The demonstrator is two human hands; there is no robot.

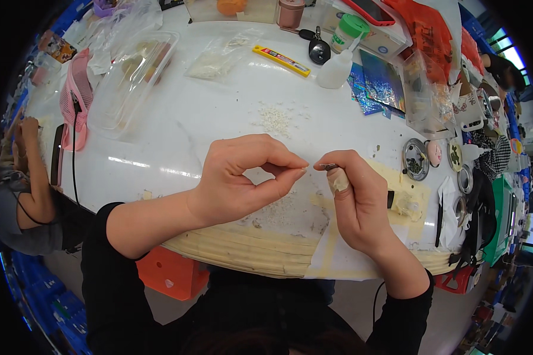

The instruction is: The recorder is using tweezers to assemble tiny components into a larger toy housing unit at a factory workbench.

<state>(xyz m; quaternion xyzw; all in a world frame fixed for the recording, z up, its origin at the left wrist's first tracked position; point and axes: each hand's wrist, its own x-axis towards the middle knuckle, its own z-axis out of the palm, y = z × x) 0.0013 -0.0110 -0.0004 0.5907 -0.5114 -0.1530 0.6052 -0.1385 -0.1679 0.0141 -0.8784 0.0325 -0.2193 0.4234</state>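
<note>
Near the left edge of the white surface (pixel 213 106), a pink mesh article (pixel 77 100) lies beside a clear plastic box (pixel 106 97). Next comes the left hand (pixel 231 177), above the near half of the surface. Its thumb and forefinger are closed tip to tip, and between them there seems to be a pale bit (pixel 305 168), though it is too tiny for me to be certain. Behind this hand, toward the far edge, a loose heap of white bits (pixel 274 120) is scattered. Just to the right of the pinch, well apart from the right edge, the right hand (pixel 361 198) is curled, forefinger bent over the thumb, and grips a small dark metal piece (pixel 330 167). A beige wrapping (pixel 338 180) covers the thumb below it. Farther right, toward the right edge, stands a metal dish (pixel 416 160) with dark contents.

In my judgement, a slightly loose pinch could let the pale bit fall, and on a surface of similar colour it would be hard to find. The wrapping may reduce the feeling in the thumb, so the metal piece could turn or slip. A careless sleeve could also disturb the heap.
</note>
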